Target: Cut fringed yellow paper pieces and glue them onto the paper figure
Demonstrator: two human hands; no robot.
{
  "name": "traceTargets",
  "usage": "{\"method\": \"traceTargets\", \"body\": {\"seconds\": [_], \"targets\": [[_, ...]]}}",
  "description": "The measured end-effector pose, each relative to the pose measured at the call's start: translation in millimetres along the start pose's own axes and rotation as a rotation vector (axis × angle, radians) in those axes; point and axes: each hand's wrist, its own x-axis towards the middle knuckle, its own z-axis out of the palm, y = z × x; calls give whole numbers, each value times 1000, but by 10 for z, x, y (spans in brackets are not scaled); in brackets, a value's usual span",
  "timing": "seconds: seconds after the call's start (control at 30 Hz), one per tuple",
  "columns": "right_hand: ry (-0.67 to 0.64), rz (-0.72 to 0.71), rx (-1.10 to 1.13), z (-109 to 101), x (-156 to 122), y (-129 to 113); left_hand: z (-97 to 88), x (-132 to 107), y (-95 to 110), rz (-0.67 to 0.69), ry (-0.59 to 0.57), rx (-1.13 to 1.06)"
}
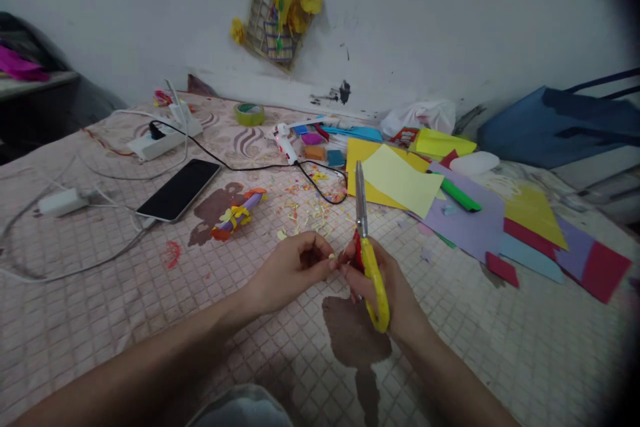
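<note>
My right hand [387, 283] grips yellow-handled scissors [367, 250], their shut blades pointing up and away from me. My left hand [290, 270] is closed in a pinch on a tiny yellowish paper scrap [332, 256], its fingertips touching those of the right hand just left of the scissor handles. Both hands hover over the pink patterned cloth [150, 320]. Small paper snippets [305, 210] lie scattered on the cloth just beyond the hands.
Coloured paper sheets [465, 213] spread at the right. A paper-wrapped roll [237, 213], a phone [179, 189], a power strip with cables [160, 139], a glue gun [286, 140] and a tape roll [249, 113] lie at the left and back. A blue bag [560, 123] leans at far right.
</note>
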Motion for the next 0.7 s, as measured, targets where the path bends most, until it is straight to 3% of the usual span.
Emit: {"method": "traceTargets", "body": {"seconds": [0.1, 0.2, 0.3, 0.5, 0.7], "targets": [[0, 14, 18, 8, -5, 4, -26, 15, 0, -49, 1, -6], [41, -13, 12, 1, -7, 29, -68, 41, 3, -120, 34, -154], [2, -37, 25, -10, -18, 77, -105, 54, 30, -137, 96, -308], [-193, -34, -34, 36, -99, 101, -120, 38, 119, -42, 235, -480], [-196, -13, -161, 120, -158, 31, -102, 23, 197, 49, 375, -496]]}}
